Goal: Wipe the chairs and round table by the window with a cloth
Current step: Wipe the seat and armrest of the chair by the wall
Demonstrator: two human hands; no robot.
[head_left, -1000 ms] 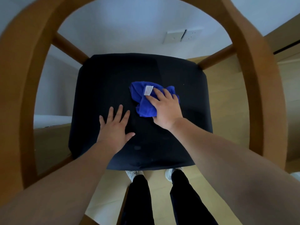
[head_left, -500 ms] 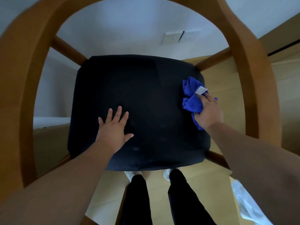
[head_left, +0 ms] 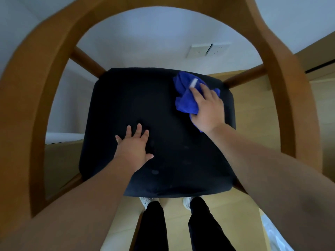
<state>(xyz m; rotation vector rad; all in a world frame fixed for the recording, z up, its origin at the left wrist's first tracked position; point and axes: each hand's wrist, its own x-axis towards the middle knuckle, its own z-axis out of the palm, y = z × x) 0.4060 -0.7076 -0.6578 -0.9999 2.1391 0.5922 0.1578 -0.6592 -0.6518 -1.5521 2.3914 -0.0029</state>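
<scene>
I look straight down on a chair with a black padded seat (head_left: 145, 98) and a curved wooden back and arm frame (head_left: 32, 98) arching around it. A crumpled blue cloth (head_left: 186, 98) with a white tag lies on the seat's far right part. My right hand (head_left: 208, 109) presses down on the cloth and grips it. My left hand (head_left: 135, 145) rests flat on the seat's near left part, fingers spread, holding nothing. The round table is out of view.
A white wall with two socket plates (head_left: 208, 50) stands behind the chair. Light wooden floor (head_left: 253, 113) shows to the right. My legs in black trousers (head_left: 181, 225) and white shoes stand at the seat's front edge. Something white and crinkled (head_left: 277, 236) lies at bottom right.
My right hand swept the cloth from the seat's middle out to its right edge, then back inward and toward the far right corner. My left hand stayed planted on the seat.
</scene>
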